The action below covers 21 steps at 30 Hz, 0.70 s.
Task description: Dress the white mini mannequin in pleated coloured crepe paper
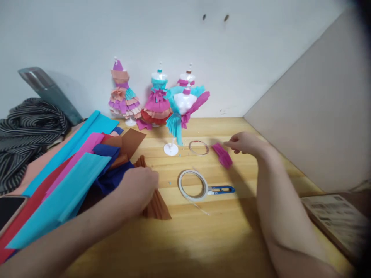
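Observation:
My left hand (139,189) is closed on a strip of brown crepe paper (158,206); the pleated strip sticks out above and below the fist. My right hand (245,144) is at the right, fingers curled in and the index fingertip close to a small gathered piece of magenta crepe paper (222,155) on the wood. Anything between those fingers is hidden. A roll of double-sided tape (181,184) lies between my hands, with blue thread snips (222,189) against it. Behind it is a thinner ring (199,154), perhaps a nearly used tape roll.
Several small mannequins in crepe paper stand along the wall, one in turquoise and magenta (185,103) in front. Folded crepe paper sheets (66,193) heap up at the left, beside a phone (10,212), striped cloth (29,123) and a bottle (49,90). A board (333,216) lies right.

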Motion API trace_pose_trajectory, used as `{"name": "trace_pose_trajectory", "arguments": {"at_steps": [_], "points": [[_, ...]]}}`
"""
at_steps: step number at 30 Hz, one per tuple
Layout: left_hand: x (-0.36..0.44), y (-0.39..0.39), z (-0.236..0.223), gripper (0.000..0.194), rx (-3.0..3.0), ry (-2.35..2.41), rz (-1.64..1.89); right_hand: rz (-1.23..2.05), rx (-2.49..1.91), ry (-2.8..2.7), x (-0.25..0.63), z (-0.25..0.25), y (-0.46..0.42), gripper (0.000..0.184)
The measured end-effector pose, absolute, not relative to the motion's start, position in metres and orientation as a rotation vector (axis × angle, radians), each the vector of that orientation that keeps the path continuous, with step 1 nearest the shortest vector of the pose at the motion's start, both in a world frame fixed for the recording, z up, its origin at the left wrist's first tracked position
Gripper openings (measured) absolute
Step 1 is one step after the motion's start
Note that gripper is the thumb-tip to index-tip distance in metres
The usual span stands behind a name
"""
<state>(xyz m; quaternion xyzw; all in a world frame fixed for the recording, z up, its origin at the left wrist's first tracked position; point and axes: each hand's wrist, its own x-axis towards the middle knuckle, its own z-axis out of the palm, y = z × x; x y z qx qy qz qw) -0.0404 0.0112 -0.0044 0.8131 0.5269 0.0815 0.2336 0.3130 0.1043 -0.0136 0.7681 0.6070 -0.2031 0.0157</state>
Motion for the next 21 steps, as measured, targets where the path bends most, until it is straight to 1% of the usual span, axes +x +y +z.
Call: {"name": "trace_pose_trajectory", "arguments": {"at_steps": [1,2,4,6,8,9,10,11,12,13,14,16,17,18,19,21], "points": [[-0.046,0.022,0.005,0.021,2.25,1.495,0.131,-0.648,2.37,1.876,0.316,-0.025,0.111,0.03],[-0.048,0.027,0.011,0.021,2.293,1.516,-0.045,-0.681,2.338,1.878,0.317,-0.034,0.115,0.031],[-0.046,0.027,0.012,0.023,2.316,1.469,-0.152,-0.701,2.302,1.915,0.316,-0.043,0.119,0.027],[-0.037,0.024,0.005,0.023,2.264,1.334,-0.019,-0.71,2.284,1.967,0.315,-0.036,0.116,0.023],[-0.024,0.022,-0.005,0.021,2.159,1.179,0.102,-0.793,2.245,2.073,0.31,-0.017,0.106,0.022],[-0.017,0.022,-0.01,0.021,2.096,1.125,0.165,-0.882,2.197,2.168,0.305,-0.006,0.099,0.024],[-0.011,0.023,-0.015,0.023,1.999,1.088,0.255,-1.167,2.082,2.329,0.298,0.005,0.091,0.026],[-0.005,0.024,-0.018,0.035,1.88,1.083,0.353,-1.442,1.947,2.435,0.287,0.014,0.083,0.03],[0.001,0.024,-0.021,0.05,1.755,1.094,0.454,-1.629,1.835,2.494,0.274,0.021,0.075,0.034],[0.007,0.024,-0.022,0.061,1.614,1.086,0.553,-1.728,1.762,2.542,0.259,0.025,0.068,0.037],[0.011,0.024,-0.022,0.064,1.479,1.038,0.639,-1.764,1.726,2.596,0.243,0.027,0.062,0.038],[0.018,0.024,-0.02,0.059,1.242,0.906,0.765,-1.747,1.721,2.683,0.213,0.022,0.052,0.037],[0.019,0.024,-0.019,0.055,1.154,0.86,0.808,-1.695,1.739,2.743,0.201,0.018,0.049,0.036],[0.019,0.024,-0.019,0.052,1.084,0.837,0.844,-1.557,1.786,2.813,0.191,0.014,0.046,0.034],[0.018,0.025,-0.019,0.051,1.031,0.836,0.875,-1.435,1.811,2.865,0.185,0.011,0.044,0.029],[0.013,0.029,-0.022,0.047,0.96,0.867,0.926,-1.362,1.775,2.895,0.18,0.006,0.041,0.018]]}}
